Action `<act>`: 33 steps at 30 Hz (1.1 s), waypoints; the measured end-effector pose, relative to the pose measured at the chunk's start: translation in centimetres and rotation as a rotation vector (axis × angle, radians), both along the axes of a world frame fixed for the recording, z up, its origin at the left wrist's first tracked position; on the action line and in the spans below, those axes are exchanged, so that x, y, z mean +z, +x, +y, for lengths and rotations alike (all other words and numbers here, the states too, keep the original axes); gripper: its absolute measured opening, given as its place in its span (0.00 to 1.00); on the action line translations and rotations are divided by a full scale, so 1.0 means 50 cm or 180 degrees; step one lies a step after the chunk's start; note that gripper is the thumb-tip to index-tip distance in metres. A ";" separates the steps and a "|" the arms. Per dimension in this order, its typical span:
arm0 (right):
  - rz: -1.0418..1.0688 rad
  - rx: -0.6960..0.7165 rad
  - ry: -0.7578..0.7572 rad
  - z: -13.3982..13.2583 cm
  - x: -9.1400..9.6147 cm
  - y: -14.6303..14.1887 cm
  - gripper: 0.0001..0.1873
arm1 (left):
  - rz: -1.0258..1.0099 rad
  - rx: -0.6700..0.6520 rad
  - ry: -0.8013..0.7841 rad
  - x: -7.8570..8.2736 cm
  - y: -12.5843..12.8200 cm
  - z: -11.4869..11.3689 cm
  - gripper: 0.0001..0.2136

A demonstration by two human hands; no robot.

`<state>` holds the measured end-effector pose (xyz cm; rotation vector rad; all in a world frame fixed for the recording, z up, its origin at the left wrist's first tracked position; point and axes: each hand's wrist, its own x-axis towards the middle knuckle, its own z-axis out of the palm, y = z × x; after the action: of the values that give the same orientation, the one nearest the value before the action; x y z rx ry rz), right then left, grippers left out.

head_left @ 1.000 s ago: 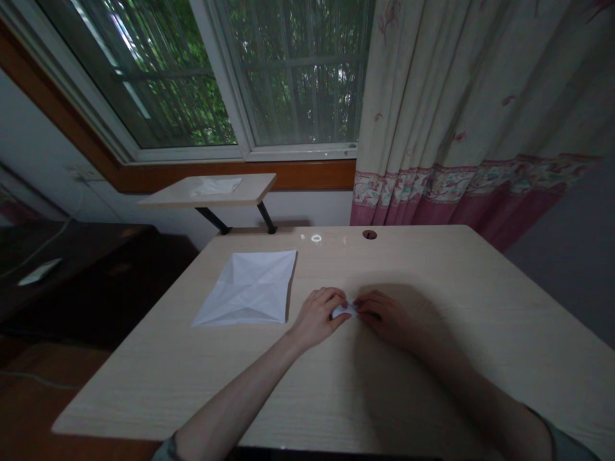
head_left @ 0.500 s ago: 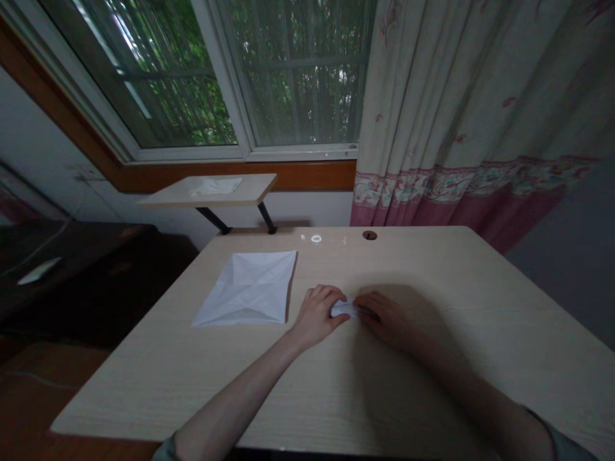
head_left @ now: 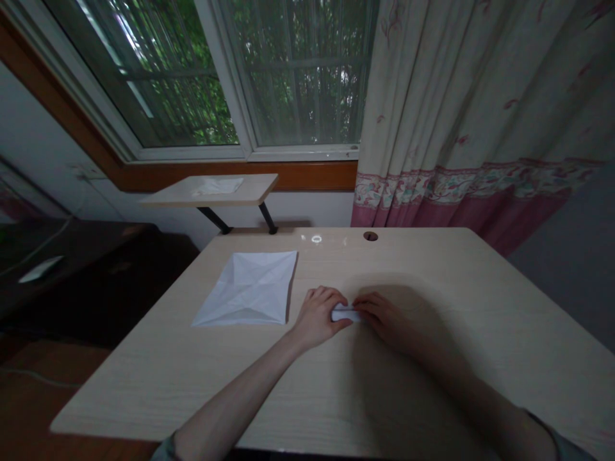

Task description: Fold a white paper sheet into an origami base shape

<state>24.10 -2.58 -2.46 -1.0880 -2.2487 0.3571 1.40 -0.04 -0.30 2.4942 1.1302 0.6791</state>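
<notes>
A small folded piece of white paper lies between my hands, low over the middle of the desk. My left hand grips its left end, thumb at the near side and fingers at the far side. At the right end my right hand has its fingers closed on the paper, and that end is partly hidden under them. A dark fold line runs along the strip. To the left of my left hand rests a creased square sheet of white paper, spread out on the desk.
The pale wooden desk carries a raised shelf at its back left, with crumpled white paper on it. A round cable hole sits near the back edge. Behind are a window and a long curtain. A dark cabinet stands at the left.
My right fingers have shifted slightly on the small paper, and more of its flat near side shows. My left hand is almost where it was. The square sheet has not moved.
</notes>
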 end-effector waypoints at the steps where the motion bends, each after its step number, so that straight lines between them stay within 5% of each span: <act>1: 0.0017 -0.0047 0.0001 0.000 0.000 -0.002 0.17 | 0.0012 -0.0021 -0.0004 0.001 0.000 -0.001 0.15; 7: -0.0108 -0.0306 0.0063 0.002 0.003 -0.007 0.13 | 0.0013 -0.0019 -0.0048 0.009 0.001 -0.005 0.16; 15: -0.0233 -0.0399 0.0083 0.006 -0.011 -0.008 0.14 | -0.0010 -0.0050 -0.0085 0.001 0.001 0.002 0.07; 21: 0.0012 -0.0656 -0.0061 0.005 -0.004 -0.013 0.10 | -0.0072 -0.0048 -0.0150 0.001 -0.001 0.002 0.12; 28: -0.0396 -0.0368 0.0269 0.004 -0.019 -0.004 0.19 | 0.0073 -0.0134 0.0273 0.002 -0.002 -0.004 0.10; 33: -0.0534 -0.0398 0.0368 -0.001 -0.021 0.000 0.16 | 0.0153 0.0070 0.0524 -0.005 -0.001 -0.003 0.09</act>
<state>24.07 -2.65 -3.52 -1.2292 -2.3001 0.0851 1.33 -0.17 -0.57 2.6517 1.1636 0.7502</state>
